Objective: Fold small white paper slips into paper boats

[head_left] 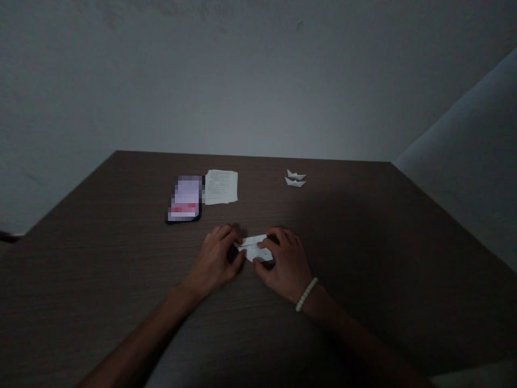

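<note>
A small white sheet of paper [253, 249] with printed lines lies on the table, partly folded, with a crease running across it. My left hand [220, 256] grips its left end between thumb and fingers. At the other end, my right hand [287, 263], with a beaded bracelet on the wrist, holds the paper with its fingers curled over the top and the thumb at the near edge. Parts of the paper are covered by the fingers. Two small folded paper boats [295, 182] sit side by side farther back, to the right.
A stack of printed paper sheets [221, 187] lies behind my left hand. Beside it on the left is a phone [184, 198] with a blurred lit screen. The dark wooden table [121, 242] meets a grey wall [258, 81] at the back.
</note>
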`<state>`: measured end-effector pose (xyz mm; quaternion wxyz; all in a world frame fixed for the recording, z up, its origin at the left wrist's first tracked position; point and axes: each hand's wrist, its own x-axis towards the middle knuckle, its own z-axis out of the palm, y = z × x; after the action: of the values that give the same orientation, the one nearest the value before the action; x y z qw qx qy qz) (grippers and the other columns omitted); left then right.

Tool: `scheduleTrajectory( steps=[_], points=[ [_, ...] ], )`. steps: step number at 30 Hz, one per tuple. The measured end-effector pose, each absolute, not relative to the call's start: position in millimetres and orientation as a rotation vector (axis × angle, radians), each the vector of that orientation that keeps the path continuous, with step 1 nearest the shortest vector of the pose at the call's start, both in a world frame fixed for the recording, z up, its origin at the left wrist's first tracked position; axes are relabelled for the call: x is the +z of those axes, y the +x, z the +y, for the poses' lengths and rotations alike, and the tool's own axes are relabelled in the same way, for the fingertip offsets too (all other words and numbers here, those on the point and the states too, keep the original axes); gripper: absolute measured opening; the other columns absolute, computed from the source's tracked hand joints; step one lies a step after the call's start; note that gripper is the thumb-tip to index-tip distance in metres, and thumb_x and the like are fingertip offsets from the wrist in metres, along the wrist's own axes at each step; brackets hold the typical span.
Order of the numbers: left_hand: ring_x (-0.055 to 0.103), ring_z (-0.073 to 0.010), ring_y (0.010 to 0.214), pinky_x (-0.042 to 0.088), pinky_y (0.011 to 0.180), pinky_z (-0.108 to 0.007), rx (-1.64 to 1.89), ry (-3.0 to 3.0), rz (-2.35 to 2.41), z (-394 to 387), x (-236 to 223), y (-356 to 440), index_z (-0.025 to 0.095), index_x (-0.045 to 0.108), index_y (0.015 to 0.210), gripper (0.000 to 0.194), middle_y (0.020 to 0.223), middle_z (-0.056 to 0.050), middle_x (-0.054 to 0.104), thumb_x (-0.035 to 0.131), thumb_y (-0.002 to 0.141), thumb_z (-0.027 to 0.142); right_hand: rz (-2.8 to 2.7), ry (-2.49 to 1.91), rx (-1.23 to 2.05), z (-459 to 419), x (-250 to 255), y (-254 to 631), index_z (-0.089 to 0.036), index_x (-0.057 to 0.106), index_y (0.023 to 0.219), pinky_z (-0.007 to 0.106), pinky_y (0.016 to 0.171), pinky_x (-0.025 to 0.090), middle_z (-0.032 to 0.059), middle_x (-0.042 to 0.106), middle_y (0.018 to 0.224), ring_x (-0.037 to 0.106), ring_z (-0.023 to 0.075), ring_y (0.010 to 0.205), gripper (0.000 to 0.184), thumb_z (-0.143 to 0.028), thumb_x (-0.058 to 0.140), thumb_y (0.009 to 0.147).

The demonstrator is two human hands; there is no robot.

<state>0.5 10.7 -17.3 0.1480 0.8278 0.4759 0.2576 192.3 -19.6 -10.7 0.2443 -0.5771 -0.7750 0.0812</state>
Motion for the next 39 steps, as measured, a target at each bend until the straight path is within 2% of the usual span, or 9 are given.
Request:
scheduleTrajectory(
  steps=[8,24,27,32,39],
  points=[
    [0.052,-0.0256,0.092,0.042,0.082,-0.042,0.764,2.386,1.377,13.5,-19.1,-3.4,0.019,0.055,0.092,0.010,0.095,-0.007,0.057,0.055,0.082,0.023,-2.110,-1.578,0.242,-19.5,-12.0,192.6,-0.024,0.065,0.094,0.044,0.092,0.039,0.0054,0.057,0.113,0.049,0.0267,0.108,0.022,-0.032,0.068,0.074],
    [0.051,-0.0241,0.089,0.042,0.079,-0.038,0.779,2.380,1.373,19.4,-17.6,-9.3,0.018,0.059,0.083,0.007,0.090,-0.006,0.058,0.052,0.081,0.018,-2.115,-1.558,0.213,-17.2,-17.0,194.5,-0.024,0.066,0.095,0.044,0.093,0.038,0.0053,0.057,0.112,0.049,0.0261,0.107,0.025,-0.034,0.070,0.072],
    [0.050,-0.0245,0.089,0.041,0.078,-0.038,0.736,2.407,1.395,17.8,-15.8,-7.2,0.017,0.060,0.083,0.011,0.090,-0.007,0.057,0.051,0.083,0.022,-2.109,-1.543,0.219,-16.7,-16.9,194.4,-0.024,0.066,0.094,0.044,0.093,0.038,0.0059,0.057,0.111,0.049,0.0265,0.106,0.024,-0.032,0.070,0.072],
    [0.049,-0.0258,0.089,0.039,0.075,-0.038,0.664,2.438,1.531,16.6,-16.8,-2.4,0.018,0.061,0.083,0.025,0.091,-0.006,0.055,0.060,0.083,0.042,-2.104,-1.537,0.217,-16.8,-15.7,194.0,-0.023,0.066,0.093,0.045,0.093,0.037,0.0067,0.057,0.111,0.049,0.0273,0.106,0.023,-0.032,0.070,0.072],
    [0.048,-0.0255,0.091,0.038,0.076,-0.037,0.658,2.437,1.557,16.7,-19.4,-0.7,0.018,0.061,0.084,0.022,0.092,-0.005,0.055,0.062,0.082,0.040,-2.114,-1.471,0.221,-15.5,-17.3,195.3,-0.021,0.066,0.093,0.044,0.095,0.037,0.0071,0.058,0.109,0.049,0.0261,0.105,0.023,-0.030,0.070,0.072]
  ],
)
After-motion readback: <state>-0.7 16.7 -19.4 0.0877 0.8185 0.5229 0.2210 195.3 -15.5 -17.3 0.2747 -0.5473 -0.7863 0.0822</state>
